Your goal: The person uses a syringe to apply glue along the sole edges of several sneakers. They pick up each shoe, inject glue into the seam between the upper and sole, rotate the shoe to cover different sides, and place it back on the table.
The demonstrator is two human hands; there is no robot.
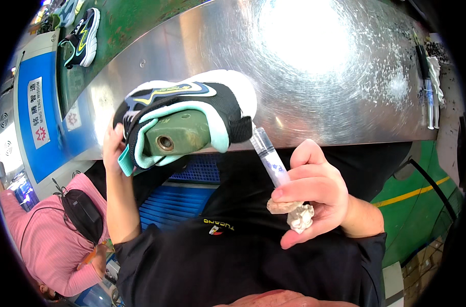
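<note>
My left hand (113, 148) grips the toe end of a black sneaker (225, 105) with a white sole and mint-green lining; most of its fingers are hidden behind the shoe. A green shoe last (192, 134) with a round hole fills the sneaker's opening. In my right hand (317, 187) is a clear plastic syringe (270, 162), its tip end close to the black heel tab (240, 129). Whether the tip touches the shoe I cannot tell. The same hand also holds a crumpled white wad (300, 217) and a flat beige piece (284, 206) against its fingers.
A scratched metal table (192, 53) spans the area beyond the shoe. Another sneaker (83, 38) stands at the far left. More syringes (430, 105) lie by the table's right end. A person in a pink top (54, 230) is at the lower left, near a blue panel (26, 107).
</note>
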